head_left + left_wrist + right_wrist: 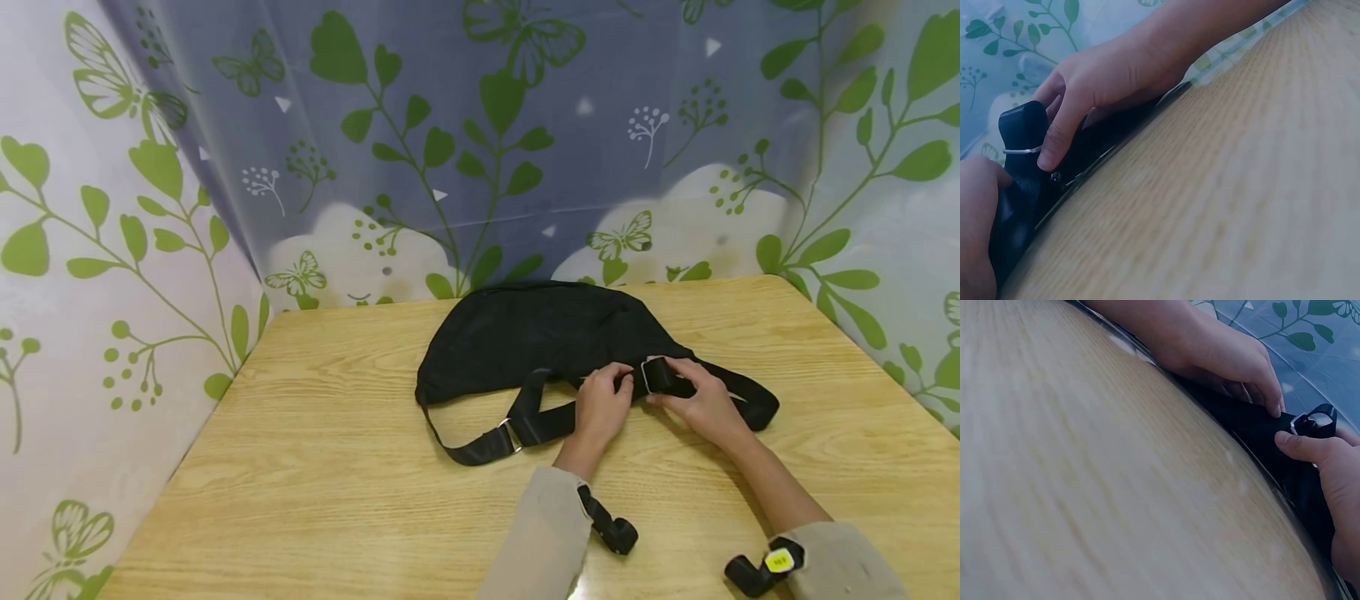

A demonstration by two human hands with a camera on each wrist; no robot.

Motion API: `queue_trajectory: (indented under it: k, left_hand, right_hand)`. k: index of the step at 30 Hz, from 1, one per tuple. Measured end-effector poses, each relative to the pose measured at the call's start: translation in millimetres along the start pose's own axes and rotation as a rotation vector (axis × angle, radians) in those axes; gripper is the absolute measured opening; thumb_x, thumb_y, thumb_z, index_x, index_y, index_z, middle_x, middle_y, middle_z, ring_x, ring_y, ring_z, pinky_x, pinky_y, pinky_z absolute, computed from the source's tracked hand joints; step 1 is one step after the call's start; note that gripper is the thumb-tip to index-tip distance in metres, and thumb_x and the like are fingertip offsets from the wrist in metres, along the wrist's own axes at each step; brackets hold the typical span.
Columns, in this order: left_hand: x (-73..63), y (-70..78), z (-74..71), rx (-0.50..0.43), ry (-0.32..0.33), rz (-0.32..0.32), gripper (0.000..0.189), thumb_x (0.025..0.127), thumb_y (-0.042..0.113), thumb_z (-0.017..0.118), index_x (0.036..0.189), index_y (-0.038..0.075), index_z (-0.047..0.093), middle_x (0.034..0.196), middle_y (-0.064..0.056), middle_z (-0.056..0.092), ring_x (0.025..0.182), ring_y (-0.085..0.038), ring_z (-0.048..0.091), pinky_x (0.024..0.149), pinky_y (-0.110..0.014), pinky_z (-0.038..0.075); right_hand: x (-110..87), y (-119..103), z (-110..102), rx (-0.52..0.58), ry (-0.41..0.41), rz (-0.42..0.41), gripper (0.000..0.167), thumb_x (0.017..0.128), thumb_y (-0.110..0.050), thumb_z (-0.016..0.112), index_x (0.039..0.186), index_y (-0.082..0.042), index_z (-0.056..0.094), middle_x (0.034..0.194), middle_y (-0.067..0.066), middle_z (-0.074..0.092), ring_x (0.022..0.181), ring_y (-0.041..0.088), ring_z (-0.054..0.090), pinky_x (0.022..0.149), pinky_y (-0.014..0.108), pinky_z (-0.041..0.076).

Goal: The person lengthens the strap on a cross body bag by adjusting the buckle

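Note:
A black half-moon waist bag [532,329] lies flat near the back of the wooden table, its webbing strap [555,423] looped along the front. My left hand [603,404] pinches the strap just left of a silver metal slider [645,377]. On the slider's other side, my right hand [705,404] holds the strap between thumb and fingers, where a short loop of webbing [662,375] stands up. The right wrist view shows the right thumb [1300,445] beside the slider [1297,423]. A second metal ring [510,435] sits on the strap farther left.
Patterned cloth curtains [420,150] with leaves and butterflies hang behind the table and at both sides. The wood tabletop [315,467] stretches out in front and to the left. Black camera mounts [611,525] are worn at both wrists, over beige sleeves.

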State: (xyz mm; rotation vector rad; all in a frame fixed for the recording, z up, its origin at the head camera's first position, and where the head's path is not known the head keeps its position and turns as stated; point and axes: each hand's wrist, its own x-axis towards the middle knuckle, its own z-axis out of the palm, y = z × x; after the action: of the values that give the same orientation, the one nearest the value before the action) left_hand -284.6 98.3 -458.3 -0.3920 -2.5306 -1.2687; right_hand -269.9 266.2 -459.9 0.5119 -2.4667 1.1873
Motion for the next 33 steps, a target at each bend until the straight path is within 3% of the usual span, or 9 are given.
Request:
queue_trajectory:
  k: [6, 14, 20, 26, 33]
  left_hand:
    - [0.7, -0.5, 1.2, 0.02, 0.025, -0.008, 0.014, 0.091, 0.021, 0.058, 0.097, 0.017, 0.069, 0.093, 0.007, 0.064, 0.085, -0.01, 0.058, 0.072, -0.025, 0.045]
    - [0.6, -0.1, 0.8, -0.005, -0.014, 0.002, 0.014, 0.092, 0.02, 0.058, 0.098, 0.017, 0.069, 0.096, 0.008, 0.064, 0.089, -0.009, 0.058, 0.074, -0.024, 0.045]
    - [0.5, -0.6, 0.5, -0.014, -0.009, 0.001, 0.014, 0.092, 0.021, 0.057, 0.1, 0.017, 0.069, 0.097, 0.008, 0.064, 0.09, -0.009, 0.058, 0.075, -0.024, 0.045]
    - [0.5, -1.2, 1.0, 0.013, 0.015, 0.002, 0.014, 0.091, 0.021, 0.057, 0.099, 0.017, 0.069, 0.097, 0.007, 0.064, 0.09, -0.01, 0.059, 0.075, -0.025, 0.045]
    - [0.0, -0.4, 0.1, 0.004, -0.007, 0.011, 0.014, 0.091, 0.02, 0.058, 0.1, 0.017, 0.069, 0.098, 0.008, 0.065, 0.091, -0.009, 0.059, 0.077, -0.025, 0.045]
  right_hand:
    - [0.3, -1.3, -1.1, 0.003, 0.018, 0.024, 0.059, 0.074, -0.015, 0.077, 0.124, 0.004, 0.053, 0.118, 0.021, 0.053, 0.112, 0.042, 0.045, 0.089, 0.058, 0.033]
    - [0.5, -0.5, -0.4, -0.001, -0.051, 0.016, 0.057, 0.075, -0.015, 0.076, 0.125, 0.002, 0.053, 0.118, 0.019, 0.053, 0.11, 0.038, 0.046, 0.087, 0.054, 0.035]
    - [0.7, -0.3, -0.3, -0.001, -0.006, -0.018, 0.055, 0.074, -0.012, 0.077, 0.123, 0.001, 0.055, 0.116, 0.017, 0.055, 0.109, 0.037, 0.048, 0.087, 0.054, 0.036]
    - [1.0, -0.1, -1.0, 0.01, 0.039, 0.018, 0.056, 0.074, -0.014, 0.078, 0.124, -0.001, 0.056, 0.119, 0.018, 0.053, 0.113, 0.041, 0.045, 0.089, 0.057, 0.033]
    - [-0.1, 1.4, -0.6, -0.023, -0.006, 0.002, 0.056, 0.073, -0.014, 0.078, 0.122, 0.001, 0.055, 0.118, 0.019, 0.054, 0.11, 0.039, 0.046, 0.088, 0.056, 0.035]
